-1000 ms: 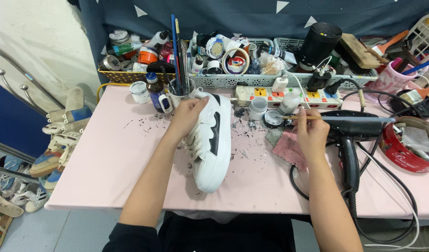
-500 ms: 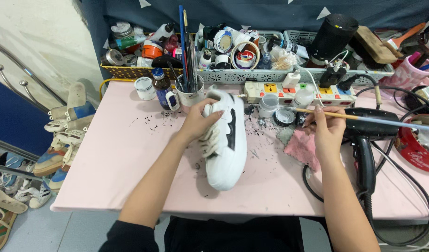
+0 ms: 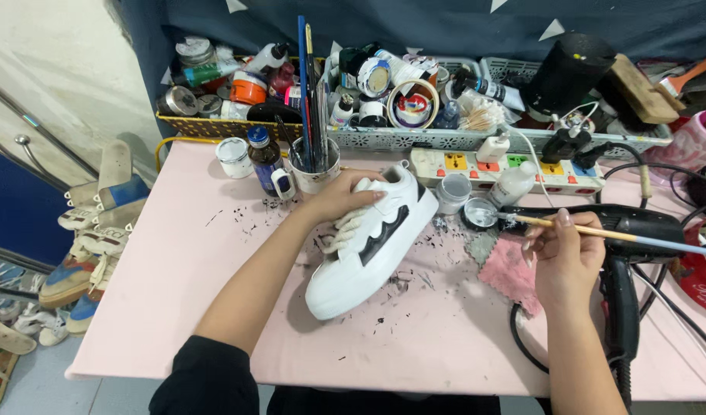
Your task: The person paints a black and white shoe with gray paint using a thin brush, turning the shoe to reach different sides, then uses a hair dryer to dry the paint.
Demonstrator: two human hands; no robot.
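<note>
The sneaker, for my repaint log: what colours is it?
White sneaker with a black side panel, clearest in the head view.

Both forearms are bare, with a black sleeve ending above the left elbow.

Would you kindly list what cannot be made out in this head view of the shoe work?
- Sneaker: its heel and collar are covered by the left hand.
- Brush: the bristle tip at the small open jar is too small to judge; the handle end is cut off by the right edge.
- Hair dryer: partly behind the right hand; its lower handle leaves the bottom edge.
- Bottle labels in the basket: too small.
</note>
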